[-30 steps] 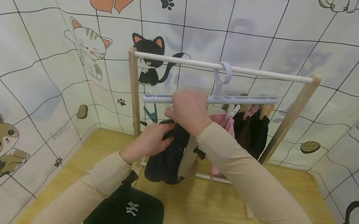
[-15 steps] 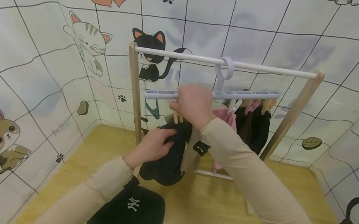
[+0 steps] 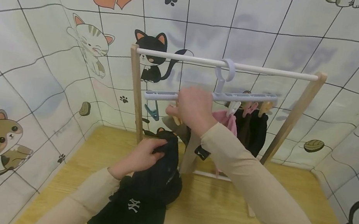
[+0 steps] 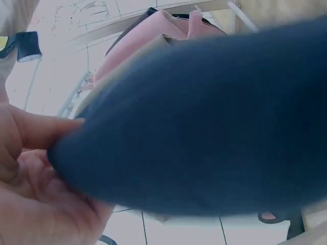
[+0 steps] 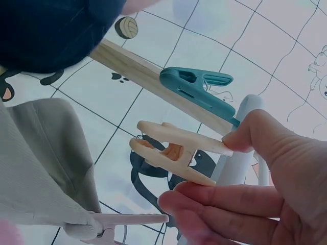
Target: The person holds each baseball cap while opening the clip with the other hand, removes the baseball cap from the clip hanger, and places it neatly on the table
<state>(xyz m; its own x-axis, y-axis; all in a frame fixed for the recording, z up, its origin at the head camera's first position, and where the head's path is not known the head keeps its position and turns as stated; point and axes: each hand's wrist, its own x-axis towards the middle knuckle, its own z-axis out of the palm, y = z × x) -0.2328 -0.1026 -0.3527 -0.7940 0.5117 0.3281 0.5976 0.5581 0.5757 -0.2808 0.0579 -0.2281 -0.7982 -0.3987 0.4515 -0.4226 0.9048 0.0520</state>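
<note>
Two hands [image 3: 141, 156] [image 3: 195, 107] hold one cap [image 3: 160, 171] and one clothespin [image 5: 179, 137]

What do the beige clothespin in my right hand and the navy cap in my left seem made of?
The beige clothespin is probably plastic with a smooth satin finish, going by its rounded edges, though wood is possible. The navy cap is apparently matte fabric, its surface dull without gloss; fibre unclear.

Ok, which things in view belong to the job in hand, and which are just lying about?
Part of the job:
dark cap, pinched by the left hand
pale clip, pinched by the right hand
hanger
rack it hangs from

Probably just about for now:
NY-logo cap on the tabletop
teal clip, gripping nothing
cat-print wall
</note>
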